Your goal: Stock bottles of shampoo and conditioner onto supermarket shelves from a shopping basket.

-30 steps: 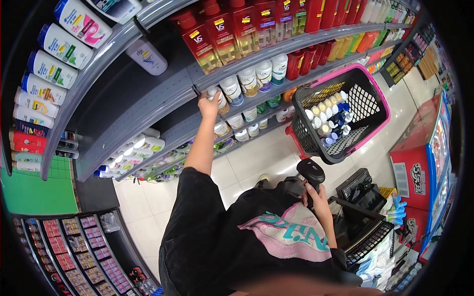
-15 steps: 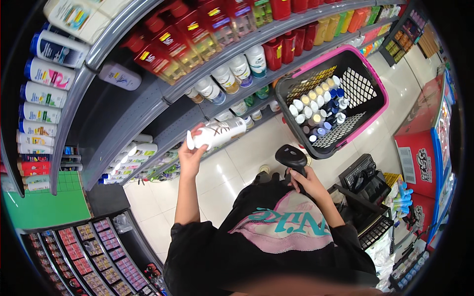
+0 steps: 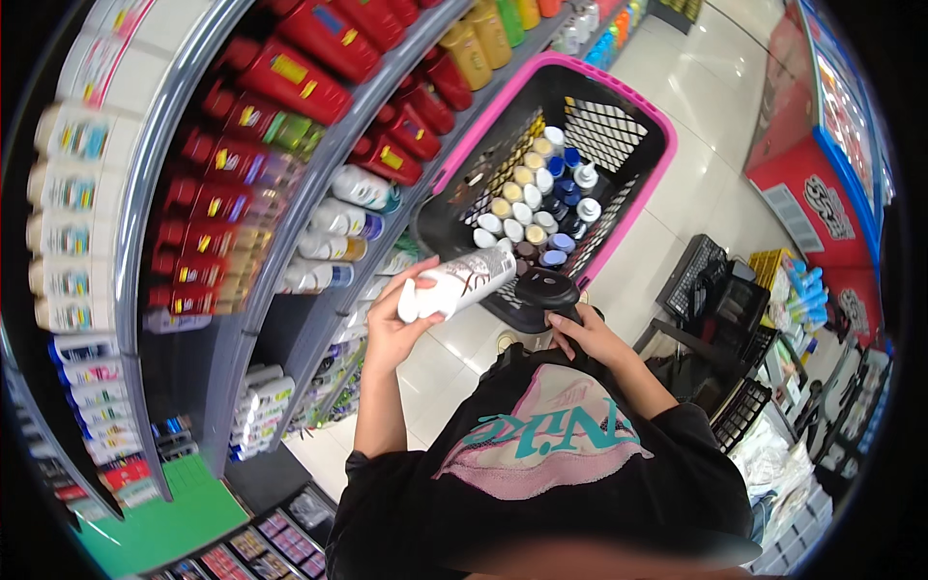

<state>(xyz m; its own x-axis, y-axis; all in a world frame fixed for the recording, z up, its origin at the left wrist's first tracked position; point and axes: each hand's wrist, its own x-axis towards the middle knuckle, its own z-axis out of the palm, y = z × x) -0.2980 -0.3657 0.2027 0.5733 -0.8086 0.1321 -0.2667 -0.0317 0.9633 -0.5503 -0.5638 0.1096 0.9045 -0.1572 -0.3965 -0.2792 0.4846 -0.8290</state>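
Observation:
My left hand (image 3: pixel 394 324) is closed around the pump end of a white pump bottle (image 3: pixel 469 278), which lies nearly level, its base pointing right toward the basket. My right hand (image 3: pixel 590 338) grips the handle of a black handheld barcode scanner (image 3: pixel 547 298), its head close to the base of the bottle. Just beyond both hands stands a black shopping basket with a pink rim (image 3: pixel 650 208). Inside it are several upright bottles with white, cream, blue and brown caps, some with white pumps (image 3: pixel 587 177). The scanner covers part of the basket's near edge.
Shelves (image 3: pixel 253 253) with red bottles (image 3: pixel 290 82), yellow bottles (image 3: pixel 466 53) and white bottles (image 3: pixel 333 246) run along the left. At right stand a red and blue freezer (image 3: pixel 817 213), black crates (image 3: pixel 698 280) and a yellow basket (image 3: pixel 764 275). A green mat (image 3: pixel 169 517) lies lower left.
My view has turned right, so the basket appears nearer the middle. The bottle in my left hand has come right, close to the scanner. Both hands keep their hold.

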